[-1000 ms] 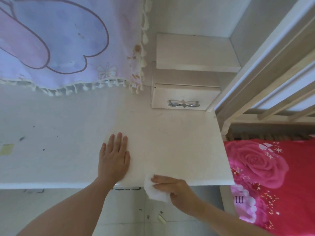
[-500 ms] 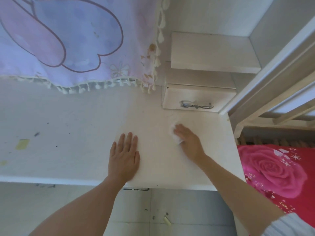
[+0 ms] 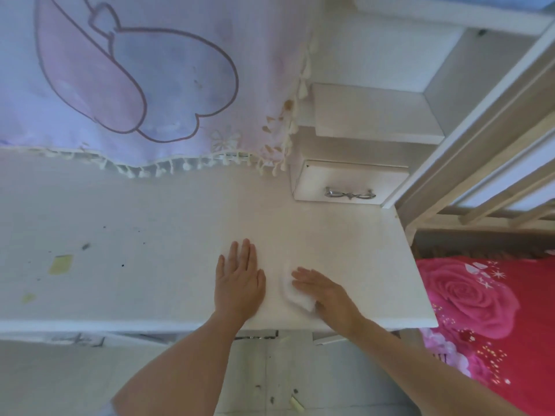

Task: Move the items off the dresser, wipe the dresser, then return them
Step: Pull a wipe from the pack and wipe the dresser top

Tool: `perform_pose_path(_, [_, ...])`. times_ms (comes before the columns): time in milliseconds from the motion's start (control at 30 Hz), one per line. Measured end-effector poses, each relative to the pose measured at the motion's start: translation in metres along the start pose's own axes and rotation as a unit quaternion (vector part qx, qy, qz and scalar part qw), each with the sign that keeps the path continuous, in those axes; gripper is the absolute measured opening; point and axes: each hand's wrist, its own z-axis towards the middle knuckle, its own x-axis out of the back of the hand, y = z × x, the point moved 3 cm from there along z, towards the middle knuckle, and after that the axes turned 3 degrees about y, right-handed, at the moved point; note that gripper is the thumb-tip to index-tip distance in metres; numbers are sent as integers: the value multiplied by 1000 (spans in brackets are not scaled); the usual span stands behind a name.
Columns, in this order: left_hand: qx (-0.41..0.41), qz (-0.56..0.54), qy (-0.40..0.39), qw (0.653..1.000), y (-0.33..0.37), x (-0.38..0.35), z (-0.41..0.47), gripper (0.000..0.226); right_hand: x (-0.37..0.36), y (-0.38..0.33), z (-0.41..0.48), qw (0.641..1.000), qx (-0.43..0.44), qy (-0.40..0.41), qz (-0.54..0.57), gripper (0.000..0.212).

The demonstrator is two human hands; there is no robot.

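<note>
Wiping was judged half done: a white cloth (image 3: 293, 296) was pressed under the flat, open right hand (image 3: 326, 294) near the front edge of the tabletop (image 3: 345, 244), the left hand (image 3: 240, 283) laid open beside it. Leftward specks (image 3: 85, 246) awaited wiping; no items were seen returned.

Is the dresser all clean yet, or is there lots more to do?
Partway. The things seem moved off: none stand on the dresser top. Right now the right hand presses the white wipe near the front edge, and the left hand lies flat beside it. The left part has dark specks and a yellow patch to wipe. After that, the things go back; none are in view.
</note>
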Motion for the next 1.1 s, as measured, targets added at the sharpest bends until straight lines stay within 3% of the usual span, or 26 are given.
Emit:
perform_pose_path(67, [-6, -34, -8, 999, -1, 6, -2, 90, 13, 6, 5, 989, -104, 106, 25, 49])
perform_pose_path(133, [-17, -88, -3, 996, -6, 14, -4, 82, 24, 14, 14, 965, -189, 182, 16, 46])
perform_pose_path(200, [-26, -138, 17, 990, -23, 27, -9, 86, 26, 20, 28, 942, -269, 201, -7, 45])
perform_pose_path(267, [-5, -143, 48, 989, -55, 39, -12, 90, 17, 20, 46, 938, -307, 159, -9, 53])
perform_pose_path(367, [37, -96, 111, 988, -117, 54, -14, 68, -7, 7, 85, 949, -294, 112, -5, 49])
perform_pose_path(467, [94, -67, 149, 982, -179, 70, -19, 50, -36, -1, 133, 964, -253, 85, -9, 61])
perform_pose_path(567, [174, -33, 175, 968, -239, 83, -28, 51, -59, -17, 190, 978, -202, 50, -15, 62])
perform_pose_path(767, [268, 28, 128, 955, -347, 95, -55, 67, -82, -48, 254, 989, -139, 42, -10, 65])
perform_pose_path(967, [242, 67, 44, 967, -405, 102, -57, 58, -89, -39, 257, 991, -118, 53, -42, 65])
perform_pose_path(1100, [224, 61, 59, 971, -410, 99, -55, 59, -85, -47, 259, 986, -137, 75, -62, 53])
